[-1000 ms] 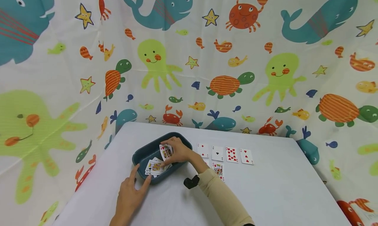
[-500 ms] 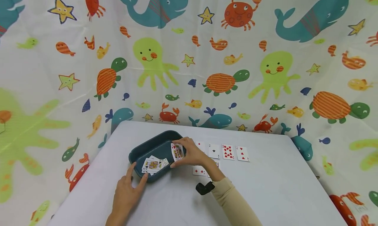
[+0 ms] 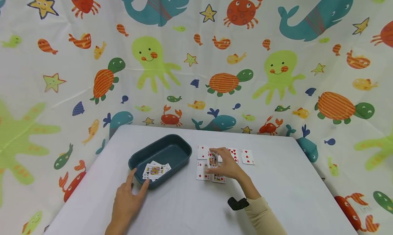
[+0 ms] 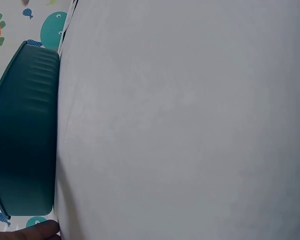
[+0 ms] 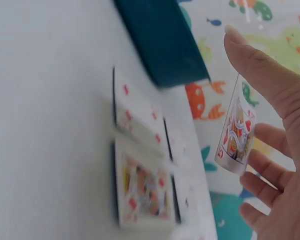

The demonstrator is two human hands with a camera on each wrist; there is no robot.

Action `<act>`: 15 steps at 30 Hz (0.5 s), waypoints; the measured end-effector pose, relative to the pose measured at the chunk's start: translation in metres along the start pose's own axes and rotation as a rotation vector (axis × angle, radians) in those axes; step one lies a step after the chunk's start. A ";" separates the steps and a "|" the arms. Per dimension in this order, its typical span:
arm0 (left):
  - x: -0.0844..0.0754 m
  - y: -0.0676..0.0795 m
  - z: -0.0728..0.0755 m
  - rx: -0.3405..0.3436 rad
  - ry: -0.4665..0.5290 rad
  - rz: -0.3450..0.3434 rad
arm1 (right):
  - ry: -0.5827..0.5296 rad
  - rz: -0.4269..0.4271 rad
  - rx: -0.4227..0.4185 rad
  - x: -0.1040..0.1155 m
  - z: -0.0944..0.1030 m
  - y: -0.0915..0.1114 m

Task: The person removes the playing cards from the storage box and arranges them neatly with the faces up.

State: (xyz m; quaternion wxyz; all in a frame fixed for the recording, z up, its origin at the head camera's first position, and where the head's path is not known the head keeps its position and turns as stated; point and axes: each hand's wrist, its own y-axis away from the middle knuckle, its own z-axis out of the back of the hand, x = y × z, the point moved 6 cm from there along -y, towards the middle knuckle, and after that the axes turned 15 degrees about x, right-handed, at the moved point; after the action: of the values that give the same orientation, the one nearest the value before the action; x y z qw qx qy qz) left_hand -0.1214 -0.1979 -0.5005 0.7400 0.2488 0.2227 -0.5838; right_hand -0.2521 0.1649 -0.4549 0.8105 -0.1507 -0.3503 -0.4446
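Note:
My right hand (image 3: 225, 165) holds a curved face card of hearts (image 5: 237, 132) by its edges, between thumb and fingers. In the head view that card is above the laid-out cards, partly covering a face card of diamonds (image 3: 219, 179) and a card in the far row. My left hand (image 3: 126, 201) rests at the near left corner of a dark teal plastic tub (image 3: 183, 160), index finger and thumb spread at its rim. A loose pile of playing cards (image 3: 155, 170) lies inside, a black-suited face card on top.
Beside the lower face card lies a diamonds card (image 3: 202, 171). Farther back, a row includes another diamonds card (image 3: 202, 152) and two hearts cards, the rightmost (image 3: 247, 157) fully visible. A sea-animal curtain (image 3: 190, 101) hangs behind the white table (image 3: 276, 201).
My right hand has lifted the face card out of the tub and carried it right, over the laid-out cards. My left hand stays at the tub's corner. The head view has shifted slightly.

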 end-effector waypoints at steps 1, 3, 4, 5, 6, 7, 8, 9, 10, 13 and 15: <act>0.000 0.001 0.001 0.001 -0.001 0.004 | 0.000 -0.021 -0.009 -0.006 0.002 0.004; 0.002 0.002 0.002 -0.009 0.002 0.006 | 0.005 -0.043 -0.025 -0.016 0.006 0.012; 0.003 0.003 0.002 -0.013 0.005 0.007 | 0.010 -0.055 -0.033 -0.020 0.008 0.016; 0.003 0.003 0.001 -0.016 0.009 0.007 | 0.016 -0.063 -0.040 -0.024 0.011 0.020; 0.004 0.003 0.001 -0.017 0.012 0.005 | 0.022 -0.073 -0.048 -0.029 0.012 0.024; 0.004 0.003 0.000 -0.017 0.015 0.003 | 0.036 -0.083 -0.053 -0.034 0.014 0.027; 0.005 0.003 -0.001 -0.019 0.018 0.004 | 0.050 -0.091 -0.057 -0.038 0.015 0.031; 0.005 0.004 -0.002 -0.017 0.020 0.005 | 0.063 -0.098 -0.059 -0.042 0.016 0.035; 0.005 0.004 -0.003 -0.016 0.023 0.005 | 0.080 -0.107 -0.063 -0.047 0.016 0.038; 0.005 0.006 -0.004 -0.023 0.028 -0.002 | 0.144 -0.123 -0.067 -0.058 0.014 0.045; 0.004 0.006 -0.006 -0.028 0.029 -0.006 | 0.181 -0.125 -0.065 -0.063 0.012 0.049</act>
State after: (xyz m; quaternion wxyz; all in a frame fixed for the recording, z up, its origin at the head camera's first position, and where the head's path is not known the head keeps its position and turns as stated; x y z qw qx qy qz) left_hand -0.1144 -0.1963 -0.5067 0.7384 0.2461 0.2425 -0.5791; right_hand -0.2397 0.2377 -0.4874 0.8041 -0.1141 -0.2699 -0.5174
